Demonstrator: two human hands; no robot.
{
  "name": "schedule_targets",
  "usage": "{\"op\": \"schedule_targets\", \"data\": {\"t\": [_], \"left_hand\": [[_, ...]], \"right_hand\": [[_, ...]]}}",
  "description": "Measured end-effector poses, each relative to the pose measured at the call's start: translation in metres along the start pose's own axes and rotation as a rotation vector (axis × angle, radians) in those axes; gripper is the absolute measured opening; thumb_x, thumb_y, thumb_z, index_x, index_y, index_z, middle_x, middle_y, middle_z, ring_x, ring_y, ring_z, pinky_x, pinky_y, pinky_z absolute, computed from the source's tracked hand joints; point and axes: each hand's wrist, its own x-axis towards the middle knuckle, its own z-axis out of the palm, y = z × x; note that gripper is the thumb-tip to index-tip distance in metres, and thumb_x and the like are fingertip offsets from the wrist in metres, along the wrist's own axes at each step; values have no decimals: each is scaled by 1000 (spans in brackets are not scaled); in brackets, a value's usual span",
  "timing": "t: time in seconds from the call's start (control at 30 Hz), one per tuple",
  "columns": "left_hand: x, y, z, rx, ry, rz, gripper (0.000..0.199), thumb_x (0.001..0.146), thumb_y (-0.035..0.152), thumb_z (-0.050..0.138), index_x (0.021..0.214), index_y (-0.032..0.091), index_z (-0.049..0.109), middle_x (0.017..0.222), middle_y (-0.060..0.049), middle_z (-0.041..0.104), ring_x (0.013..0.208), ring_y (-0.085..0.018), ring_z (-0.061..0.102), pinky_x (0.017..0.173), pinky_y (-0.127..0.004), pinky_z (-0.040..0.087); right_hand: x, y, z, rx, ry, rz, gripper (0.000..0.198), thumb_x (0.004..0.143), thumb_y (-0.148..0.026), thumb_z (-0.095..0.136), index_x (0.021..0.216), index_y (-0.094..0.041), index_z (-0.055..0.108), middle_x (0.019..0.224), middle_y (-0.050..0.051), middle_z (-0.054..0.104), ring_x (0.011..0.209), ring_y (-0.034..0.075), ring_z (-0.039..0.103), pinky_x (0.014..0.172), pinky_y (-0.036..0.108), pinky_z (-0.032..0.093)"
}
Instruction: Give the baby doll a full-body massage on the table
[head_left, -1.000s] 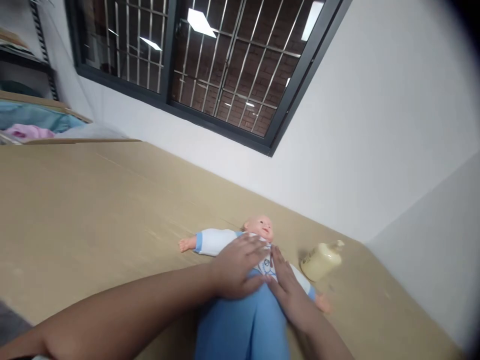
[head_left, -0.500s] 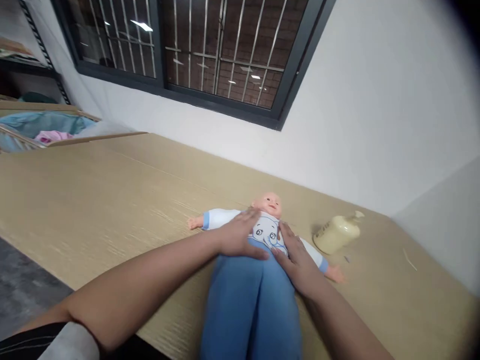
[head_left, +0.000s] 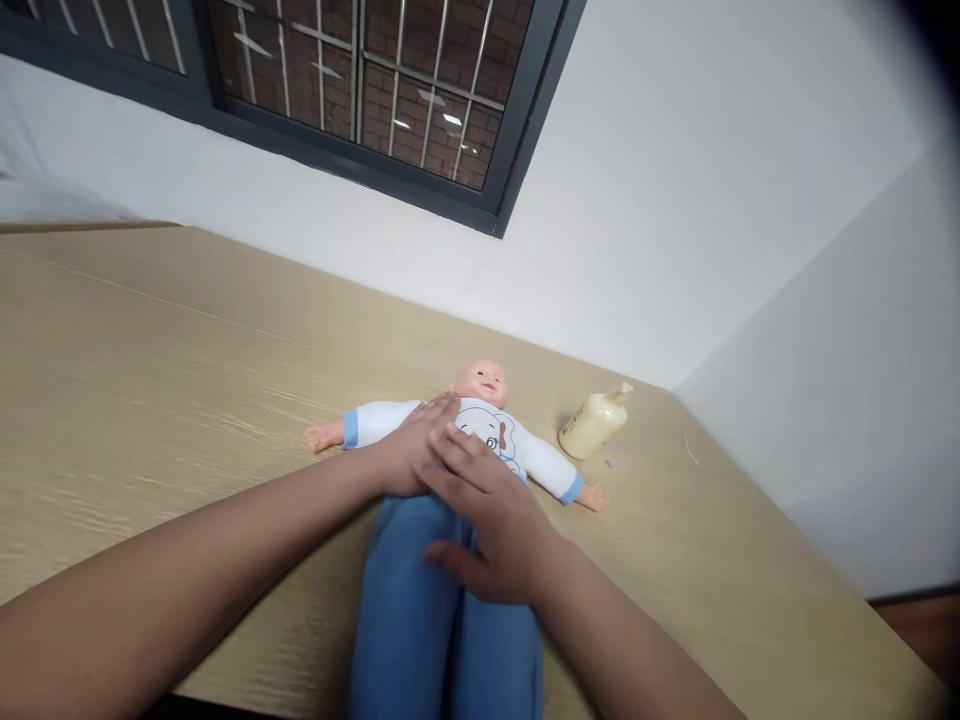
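Note:
A baby doll lies on its back with its arms spread out. It has on a white top with blue cuffs and an animal face print, and blue trousers. My left hand rests flat on the doll's chest, fingers stretched toward its shoulder. Over the doll's belly is my right hand, fingers apart, its fingertips overlapping the back of my left hand. Neither hand grips anything. Part of the print is hidden under my hands.
The doll lies on a wooden table. A cream pump bottle stands to the doll's right side of the view, with a thin pale strand beyond it. Behind the table rise a white wall and a barred window.
My right hand has moved left across the doll's front, from its side onto my left hand. My view has turned to the right, and the basket at the left has left the picture.

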Motion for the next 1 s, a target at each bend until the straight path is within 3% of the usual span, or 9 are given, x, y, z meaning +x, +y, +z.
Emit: {"op": "schedule_targets", "data": {"t": [0.17, 0.27, 0.37, 0.43, 0.53, 0.6, 0.7, 0.83, 1.0], "left_hand": [[0, 5, 2, -32, -24, 14, 106, 71, 71, 71, 157, 21, 34, 167, -16, 18, 152, -43, 11, 123, -56, 13], [-2, 7, -1, -99, -4, -20, 119, 67, 74, 73, 159, 13, 27, 166, -22, 18, 153, -42, 12, 123, -55, 17], [-4, 6, -4, -133, -21, -39, 131, 63, 80, 71, 160, 9, 20, 165, -25, 14, 153, -43, 9, 121, -56, 20], [-5, 6, -5, -136, -35, -52, 134, 62, 82, 70, 160, 8, 16, 166, -26, 10, 153, -43, 7, 122, -56, 19], [-5, 7, -8, -130, -48, -74, 136, 63, 82, 70, 161, 8, 12, 166, -24, 7, 153, -42, 5, 123, -55, 17], [-5, 8, -9, -128, -50, -78, 136, 63, 82, 70, 162, 9, 11, 167, -23, 7, 153, -42, 5, 123, -55, 16], [-6, 7, -10, -142, -49, -50, 133, 64, 81, 70, 162, 12, 11, 168, -21, 7, 153, -42, 6, 122, -55, 17], [-6, 5, -11, -152, -42, -29, 131, 66, 78, 71, 162, 15, 10, 168, -19, 7, 153, -42, 6, 122, -55, 17], [-4, 10, -15, -91, -18, 5, 134, 65, 78, 72, 162, 14, 6, 168, -20, -2, 153, -42, -3, 122, -55, 16]], "right_hand": [[11, 7, 1, 6, -145, 271, 88, 92, -65, 53, 161, -22, 19, 167, 7, 18, 156, 30, 12, 126, 58, 12], [4, 28, 3, 71, -114, 341, 68, 98, -64, 42, 157, -33, 28, 167, 0, 19, 156, 28, 9, 125, 60, 6], [-9, 52, 6, 159, 4, 434, 52, 103, -58, 29, 149, -40, 44, 167, -3, 20, 157, 26, 7, 125, 59, 10], [-17, 65, 6, 202, 45, 489, 53, 103, -59, 28, 150, -39, 42, 168, -1, 18, 156, 25, 9, 125, 58, 12], [-25, 79, -1, 173, -31, 557, 63, 99, -64, 37, 157, -39, 27, 168, 1, 17, 156, 28, 10, 122, 66, 5], [-28, 84, -9, 149, -102, 567, 72, 96, -67, 43, 158, -41, 19, 167, 1, 20, 156, 31, 9, 120, 70, 3], [-31, 88, -17, 179, -122, 531, 78, 93, -67, 51, 158, -39, 18, 167, 0, 21, 156, 31, 11, 123, 63, 12], [-35, 92, -20, 319, -82, 518, 75, 93, -65, 53, 157, -37, 26, 167, -1, 20, 156, 27, 13, 126, 53, 17], [-34, 94, -20, 435, -51, 518, 71, 92, -62, 58, 154, -38, 34, 167, -3, 20, 155, 26, 16, 126, 51, 19]]}}
